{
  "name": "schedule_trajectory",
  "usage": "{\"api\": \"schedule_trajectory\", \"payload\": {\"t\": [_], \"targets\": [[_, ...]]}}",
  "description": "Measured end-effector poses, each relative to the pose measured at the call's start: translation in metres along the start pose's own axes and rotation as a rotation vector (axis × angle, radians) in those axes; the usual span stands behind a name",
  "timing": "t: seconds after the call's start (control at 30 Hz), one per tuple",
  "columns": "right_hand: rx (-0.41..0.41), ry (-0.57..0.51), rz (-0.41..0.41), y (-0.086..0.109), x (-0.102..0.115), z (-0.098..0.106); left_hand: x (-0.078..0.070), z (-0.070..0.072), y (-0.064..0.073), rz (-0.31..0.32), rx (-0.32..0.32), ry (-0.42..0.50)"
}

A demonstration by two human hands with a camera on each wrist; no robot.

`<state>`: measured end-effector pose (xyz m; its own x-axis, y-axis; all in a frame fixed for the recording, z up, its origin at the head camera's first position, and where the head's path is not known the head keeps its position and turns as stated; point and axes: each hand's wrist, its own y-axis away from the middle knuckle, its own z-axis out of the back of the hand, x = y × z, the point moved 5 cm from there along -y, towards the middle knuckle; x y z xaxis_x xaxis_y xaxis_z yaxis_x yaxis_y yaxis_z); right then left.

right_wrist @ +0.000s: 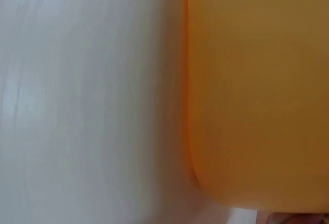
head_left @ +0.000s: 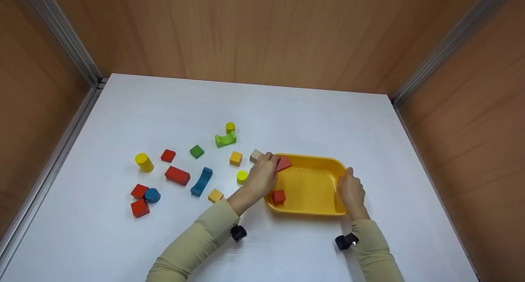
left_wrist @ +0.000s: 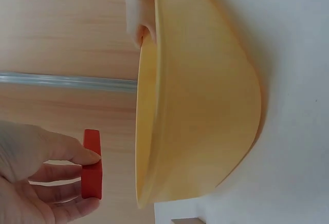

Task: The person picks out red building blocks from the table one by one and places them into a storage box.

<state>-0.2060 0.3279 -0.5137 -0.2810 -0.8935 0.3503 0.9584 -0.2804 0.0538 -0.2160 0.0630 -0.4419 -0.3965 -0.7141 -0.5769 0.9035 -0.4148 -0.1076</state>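
My left hand [head_left: 262, 175] pinches a red wedge-shaped block [head_left: 284, 164] above the left rim of a yellow plastic tub [head_left: 311, 211]. In the left wrist view the thumb and fingers hold this red block [left_wrist: 92, 180] by its sides, apart from the tub wall [left_wrist: 205, 95]. At the tub's right end, my right hand [head_left: 352, 191] grips the rim, its fingers over the inner side. Inside the tub, near the left front corner, lies a red cube [head_left: 279, 196]. The right wrist view shows only the tub's outer wall [right_wrist: 262, 90] and the white table.
Left of the tub lie a plain wooden cube [head_left: 255, 155], a short yellow cylinder [head_left: 242, 176], a blue arch-like block [head_left: 202, 181], a long red block [head_left: 177, 176] and several other coloured blocks. Wooden panels [head_left: 246, 36] stand around the white table [head_left: 295, 122].
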Motion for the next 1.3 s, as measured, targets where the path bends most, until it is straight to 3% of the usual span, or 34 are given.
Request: {"api": "schedule_trajectory", "payload": {"t": [0.13,0.4,0.63,0.8,0.97,1.3], "targets": [[-0.006,-0.004,-0.005,0.000,0.000,0.000,-0.002,-0.010,-0.005,-0.021,0.027,-0.056],[0.014,-0.012,-0.021,0.000,-0.001,0.000,-0.001,-0.031,-0.014,-0.005,0.103,-0.147],[0.032,-0.008,-0.044,-0.001,-0.001,0.000,-0.001,-0.048,-0.021,-0.004,0.138,-0.265],[0.007,-0.005,-0.015,0.000,-0.001,0.000,0.001,-0.059,-0.026,-0.021,0.149,-0.326],[-0.030,0.002,0.020,0.000,-0.001,0.000,0.006,-0.067,-0.028,-0.016,0.178,-0.326],[-0.006,-0.007,-0.007,-0.002,-0.003,0.000,0.008,-0.075,-0.033,-0.016,0.211,-0.305]]}}
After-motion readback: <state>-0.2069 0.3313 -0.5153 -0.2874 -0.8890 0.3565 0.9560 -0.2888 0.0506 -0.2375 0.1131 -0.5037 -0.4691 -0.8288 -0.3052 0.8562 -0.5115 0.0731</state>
